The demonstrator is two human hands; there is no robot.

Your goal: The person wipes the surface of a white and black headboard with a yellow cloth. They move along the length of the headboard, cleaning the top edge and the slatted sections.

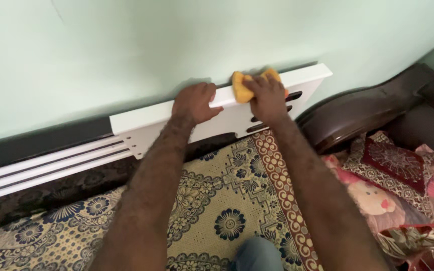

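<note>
Panel may slip while you wipe it.
Your left hand (194, 103) grips the white panel (217, 118); your right hand (267, 98) presses the yellow cloth (241, 88) — a hard push could tip it.

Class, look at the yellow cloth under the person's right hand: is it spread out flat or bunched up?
Bunched up. The yellow cloth bulges in crumpled lumps around the right hand, which presses it on the white panel.

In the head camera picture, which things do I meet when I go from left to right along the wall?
White slats → white panel → left hand → yellow cloth → right hand → dark wooden sofa arm → red patterned cushion.
</note>
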